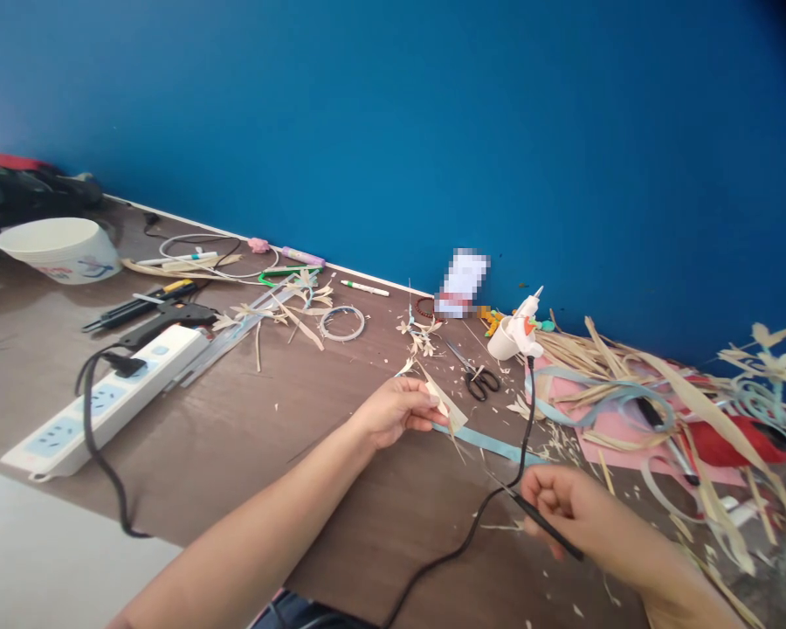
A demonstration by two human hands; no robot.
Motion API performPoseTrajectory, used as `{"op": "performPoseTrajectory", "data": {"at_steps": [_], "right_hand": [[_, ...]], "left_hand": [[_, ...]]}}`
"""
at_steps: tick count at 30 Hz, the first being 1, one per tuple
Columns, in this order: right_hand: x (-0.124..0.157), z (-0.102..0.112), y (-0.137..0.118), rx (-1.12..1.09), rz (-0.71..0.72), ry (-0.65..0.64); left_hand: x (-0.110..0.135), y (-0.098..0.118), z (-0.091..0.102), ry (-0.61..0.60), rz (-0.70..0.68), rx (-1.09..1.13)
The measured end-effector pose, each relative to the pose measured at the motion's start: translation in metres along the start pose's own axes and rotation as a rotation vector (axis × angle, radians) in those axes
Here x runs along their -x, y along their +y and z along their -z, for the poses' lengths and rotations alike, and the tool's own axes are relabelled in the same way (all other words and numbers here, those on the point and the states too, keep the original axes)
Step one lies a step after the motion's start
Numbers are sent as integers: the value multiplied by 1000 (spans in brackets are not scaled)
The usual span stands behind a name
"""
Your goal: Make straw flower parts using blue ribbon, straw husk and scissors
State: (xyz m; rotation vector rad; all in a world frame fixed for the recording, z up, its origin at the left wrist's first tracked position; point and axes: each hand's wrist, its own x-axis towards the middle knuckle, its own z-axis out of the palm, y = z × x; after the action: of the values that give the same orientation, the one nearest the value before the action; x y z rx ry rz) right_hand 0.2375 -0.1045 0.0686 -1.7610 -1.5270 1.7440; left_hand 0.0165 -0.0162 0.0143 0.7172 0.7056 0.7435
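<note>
My left hand [403, 412] pinches a pale strip of dried husk [457, 412], its frayed end pointing down toward the right. In my right hand [554, 507] is a slim black-handled tool [545, 522] with a thin metal tip; whether it is a knife or tweezers I cannot tell. That tip points at the husk strip, apart from it. A light blue ribbon [491, 444] lies on the table behind the two hands. Beyond them rest black-handled scissors [479, 377] and small husk flowers [420, 335].
A white glue gun [525, 328] stands in a paper cup [499, 339], its black cord [475, 524] running between my hands. Husk strips [619, 349] and ribbons crowd the right. A power strip [114, 397], a black glue gun [163, 321] and a white bucket [62, 253] occupy the left.
</note>
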Motion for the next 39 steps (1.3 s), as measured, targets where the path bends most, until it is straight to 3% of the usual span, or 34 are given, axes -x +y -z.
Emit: {"op": "performPoseTrajectory", "data": {"at_steps": [4,10,21,31,39], "right_hand": [[8,-4,10,-189,87,15],[4,-11,21,-366,64,-16],[3,-11,26,-410,81,-71],[7,-11,20,-440,83,-30],[5,-7,34,-484,144,-74]], "left_hand": [[0,-1,1,-39,18,7],[0,-3,1,-93,19,-1],[0,-2,1,-109,-9,-7],[2,-3,-1,-117,-25,-34],[-1,-4,2,-113,-32,45]]}}
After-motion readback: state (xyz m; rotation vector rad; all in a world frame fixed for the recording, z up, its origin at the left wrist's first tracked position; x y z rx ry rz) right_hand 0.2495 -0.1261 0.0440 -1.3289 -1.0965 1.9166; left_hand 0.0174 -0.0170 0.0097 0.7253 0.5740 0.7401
